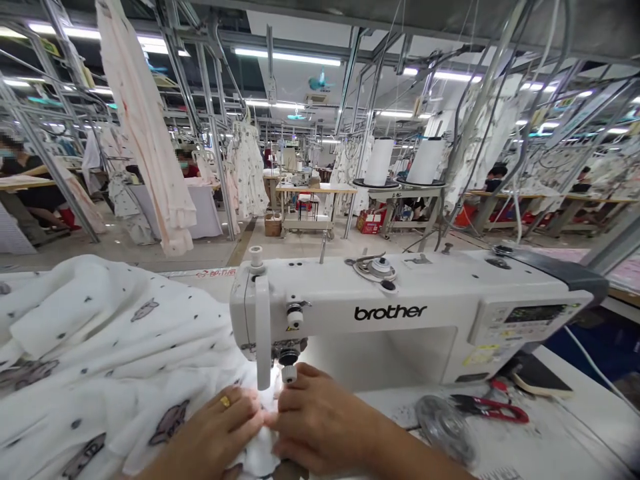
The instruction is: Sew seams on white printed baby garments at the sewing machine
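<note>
White cloth (115, 347) lay heaped beside the machine (350, 290), reaching its lit head, where the left hand (220, 427) and right hand (325, 417) met over it, fingers curled; whether either grip pinched it, I could not tell.

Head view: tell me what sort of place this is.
Most likely a garment-sewing workshop: a white sewing machine marked "brother" stands in front, large white thread cones stand behind it, and patterned garments hang among the work tables.

Nearby: two hands (223, 427) (325, 420) (one ring (225, 401)), one sewing machine (325, 300), two thread cones (379, 162) (423, 161), one snipper (493, 408)
</note>
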